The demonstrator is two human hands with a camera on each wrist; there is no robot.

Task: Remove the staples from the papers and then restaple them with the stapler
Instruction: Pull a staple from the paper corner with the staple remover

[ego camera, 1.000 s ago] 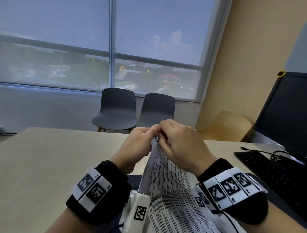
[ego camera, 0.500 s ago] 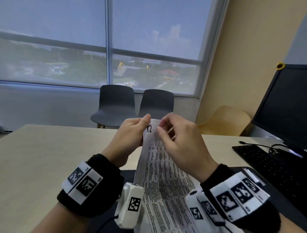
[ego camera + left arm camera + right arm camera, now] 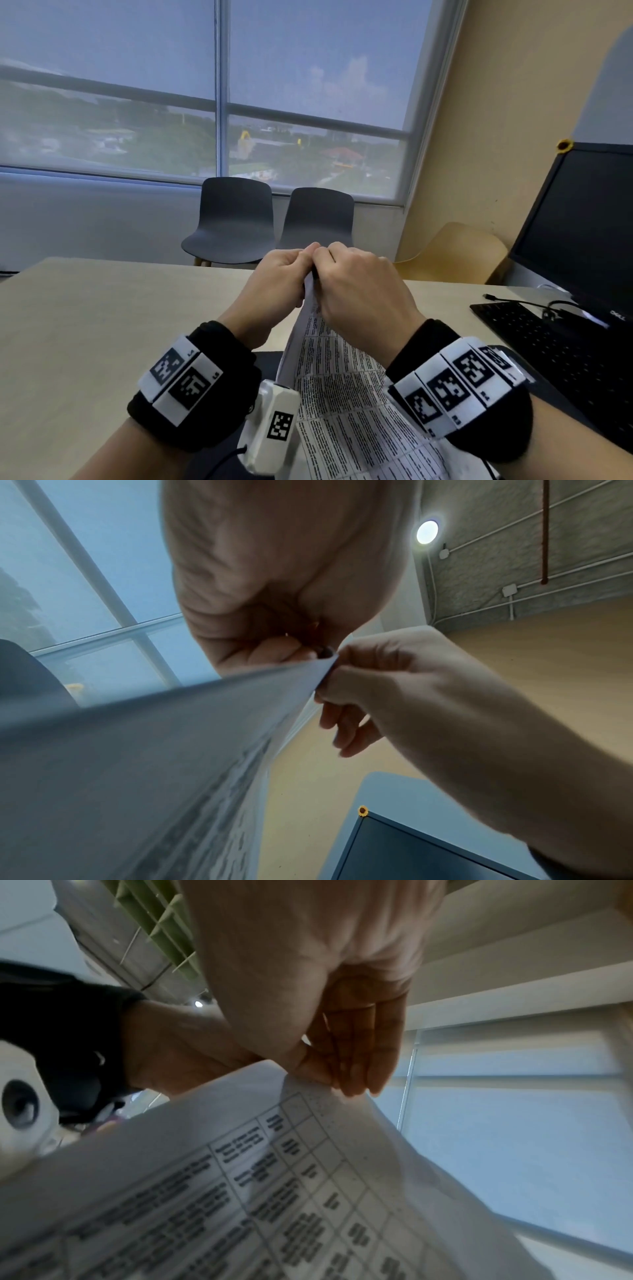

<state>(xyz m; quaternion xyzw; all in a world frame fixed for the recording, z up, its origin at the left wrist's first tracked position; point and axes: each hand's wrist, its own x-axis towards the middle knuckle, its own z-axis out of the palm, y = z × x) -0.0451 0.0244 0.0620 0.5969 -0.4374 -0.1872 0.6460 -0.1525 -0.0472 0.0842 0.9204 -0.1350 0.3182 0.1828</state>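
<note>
Head view is showing the left hand [image 3: 277, 284] curling its fingers and pinching the top corner of the papers [image 3: 339, 387], lifted above the table [image 3: 85, 325], while the right hand [image 3: 356, 287] is pinching that same corner, knuckles touching.

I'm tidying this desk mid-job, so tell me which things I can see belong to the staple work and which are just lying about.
In the job:
- papers, held up off the table
- left hand, pinching their top corner
- right hand, pinching the same corner

Lying about:
- keyboard
- monitor
- two grey chairs
- tan chair

No stapler shows.
</note>
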